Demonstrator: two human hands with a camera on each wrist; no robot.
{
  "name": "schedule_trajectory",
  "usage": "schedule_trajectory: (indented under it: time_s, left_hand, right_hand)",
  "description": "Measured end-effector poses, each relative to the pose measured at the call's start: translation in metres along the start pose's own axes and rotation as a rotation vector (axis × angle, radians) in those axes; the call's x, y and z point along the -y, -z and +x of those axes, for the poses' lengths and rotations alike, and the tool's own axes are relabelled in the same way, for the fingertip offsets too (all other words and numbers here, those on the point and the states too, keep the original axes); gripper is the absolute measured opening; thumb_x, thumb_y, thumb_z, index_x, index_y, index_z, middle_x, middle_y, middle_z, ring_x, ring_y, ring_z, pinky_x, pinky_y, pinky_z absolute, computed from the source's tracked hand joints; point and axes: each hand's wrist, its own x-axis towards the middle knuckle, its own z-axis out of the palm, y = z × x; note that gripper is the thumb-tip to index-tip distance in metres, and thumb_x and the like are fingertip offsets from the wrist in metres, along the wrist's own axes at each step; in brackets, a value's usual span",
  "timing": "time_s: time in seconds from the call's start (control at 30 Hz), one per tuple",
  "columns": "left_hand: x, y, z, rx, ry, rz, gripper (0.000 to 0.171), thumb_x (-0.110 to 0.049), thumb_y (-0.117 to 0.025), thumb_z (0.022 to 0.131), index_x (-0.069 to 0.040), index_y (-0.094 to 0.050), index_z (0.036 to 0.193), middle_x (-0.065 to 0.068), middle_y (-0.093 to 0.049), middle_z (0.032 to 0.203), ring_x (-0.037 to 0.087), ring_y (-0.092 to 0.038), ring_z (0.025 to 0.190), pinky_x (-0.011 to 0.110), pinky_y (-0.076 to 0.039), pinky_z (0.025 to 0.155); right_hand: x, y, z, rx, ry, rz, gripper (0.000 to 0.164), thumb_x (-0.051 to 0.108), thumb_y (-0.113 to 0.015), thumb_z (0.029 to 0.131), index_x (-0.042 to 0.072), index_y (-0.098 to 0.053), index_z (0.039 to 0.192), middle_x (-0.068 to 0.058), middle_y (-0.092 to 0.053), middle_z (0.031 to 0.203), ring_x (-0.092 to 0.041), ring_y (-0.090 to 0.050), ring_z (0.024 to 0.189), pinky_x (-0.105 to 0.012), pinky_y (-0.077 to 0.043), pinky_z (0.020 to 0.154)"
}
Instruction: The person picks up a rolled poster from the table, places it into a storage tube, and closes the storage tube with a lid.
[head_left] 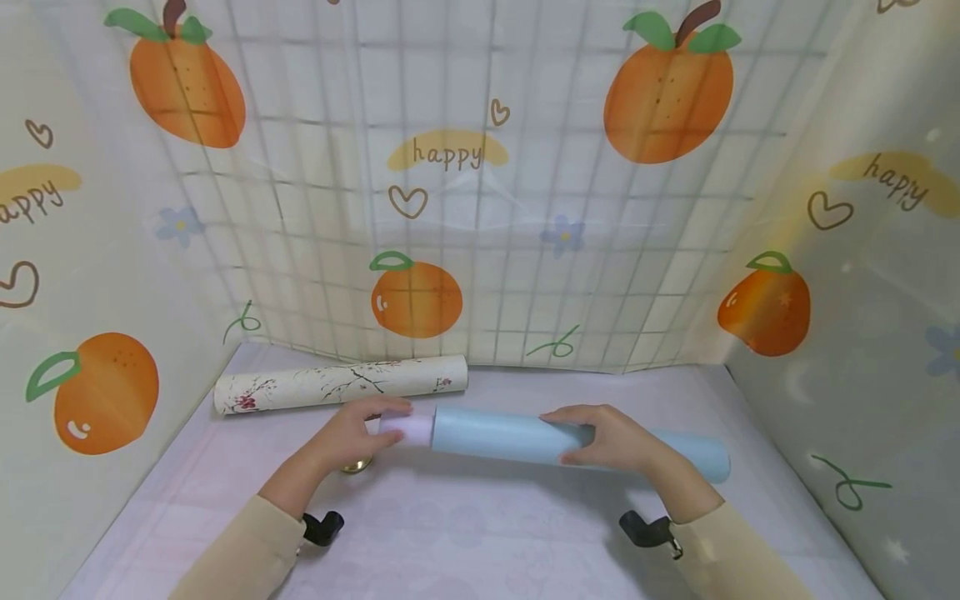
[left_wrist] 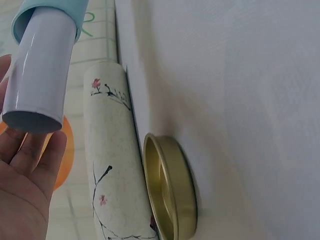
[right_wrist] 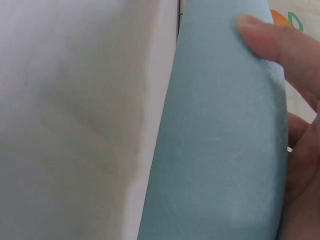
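A long light-blue tube (head_left: 495,433) lies across the middle in the head view, with a narrower white inner tube (head_left: 411,427) sticking out of its left end. My right hand (head_left: 618,437) grips the blue tube right of its middle, thumb on the near side. The white tube's end is held between the thumb and fingers of my left hand (head_left: 345,437). In the left wrist view, that white tube (left_wrist: 40,70) shows its dark end face. A round gold metal lid (left_wrist: 182,185) stands below the left hand, mostly hidden by it in the head view.
Behind the left hand lies a cream roll with a blossom-branch print (head_left: 341,385). A cloth with oranges and the word "happy" (head_left: 450,200) hangs at the back and sides. White cloth (head_left: 480,533) covers the table.
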Motion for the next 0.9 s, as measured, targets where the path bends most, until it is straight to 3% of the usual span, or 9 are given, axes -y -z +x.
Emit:
schedule_trajectory:
  time_s: [0.3, 0.57, 0.9]
  left_hand:
    - [0.004, 0.011, -0.005, -0.016, -0.025, -0.003, 0.038, -0.025, -0.075, 0.092, -0.018, -0.068, 0.129, -0.001, -0.062, 0.136, 0.028, -0.056, 0.127, 0.046, -0.043, 0.108]
    - [0.014, 0.016, -0.009, -0.037, 0.016, -0.013, 0.036, -0.026, -0.075, 0.092, -0.03, -0.068, 0.127, -0.003, -0.06, 0.137, 0.03, -0.057, 0.125, 0.047, -0.045, 0.107]
    - [0.02, 0.015, -0.009, -0.044, -0.001, -0.061, 0.035, -0.024, -0.075, 0.092, -0.026, -0.069, 0.126, -0.002, -0.064, 0.131, 0.028, -0.06, 0.121, 0.049, -0.046, 0.105]
  right_hand:
    - [-0.003, 0.001, -0.001, -0.019, 0.007, 0.003, 0.061, 0.04, -0.086, 0.078, 0.031, -0.065, 0.135, 0.008, -0.062, 0.136, -0.026, -0.057, 0.127, -0.052, -0.046, 0.103]
    - [-0.003, 0.002, -0.003, -0.015, -0.004, 0.009, 0.063, 0.042, -0.085, 0.078, 0.032, -0.063, 0.136, 0.007, -0.061, 0.137, -0.027, -0.056, 0.127, -0.052, -0.046, 0.102]
    - [-0.002, 0.002, -0.003, -0.012, -0.012, 0.009, 0.063, 0.044, -0.084, 0.079, 0.033, -0.063, 0.136, 0.006, -0.06, 0.139, -0.028, -0.055, 0.128, -0.053, -0.045, 0.103]
